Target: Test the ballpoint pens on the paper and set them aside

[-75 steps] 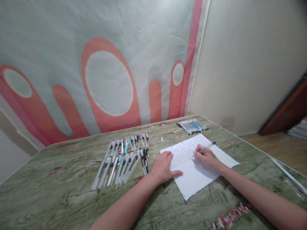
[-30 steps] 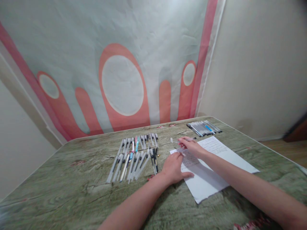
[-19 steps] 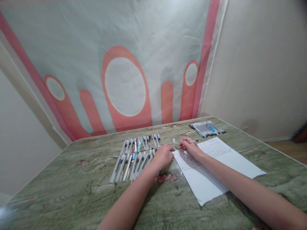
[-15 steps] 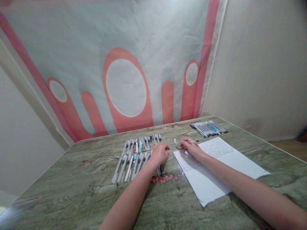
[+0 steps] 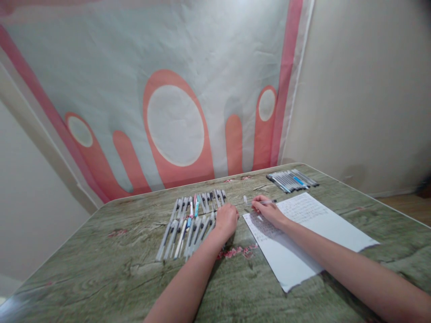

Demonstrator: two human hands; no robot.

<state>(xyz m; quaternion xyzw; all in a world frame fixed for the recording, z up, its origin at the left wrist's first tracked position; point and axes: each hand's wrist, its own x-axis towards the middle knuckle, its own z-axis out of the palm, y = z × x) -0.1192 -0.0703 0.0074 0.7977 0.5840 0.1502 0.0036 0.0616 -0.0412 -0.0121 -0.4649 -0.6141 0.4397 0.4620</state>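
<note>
My right hand (image 5: 267, 210) is closed around a slim pen (image 5: 272, 201), over the upper left corner of a sheet of paper (image 5: 311, 242) covered with handwriting near its top. A small pale piece (image 5: 245, 199) lies just beyond its fingertips, and another small white bit (image 5: 260, 218) shows below the fingers. My left hand (image 5: 227, 220) is curled shut at the right end of two rows of clear-barrelled pens (image 5: 164, 240). Its fingertips are turned away, so whatever they grip is hidden. Blue, pink and white pens (image 5: 188, 223) stand out among the rows.
A tight bundle of dark-tipped pen refills or thin pens (image 5: 291, 180), one bright blue, lies at the table's far right. The wood-patterned table (image 5: 101, 269) ends at a wall with a pink and grey hanging (image 5: 175, 125).
My left hand has closed more and rolled over at the end of the pen rows. My right hand keeps the pen over the paper, the pen's far end showing less.
</note>
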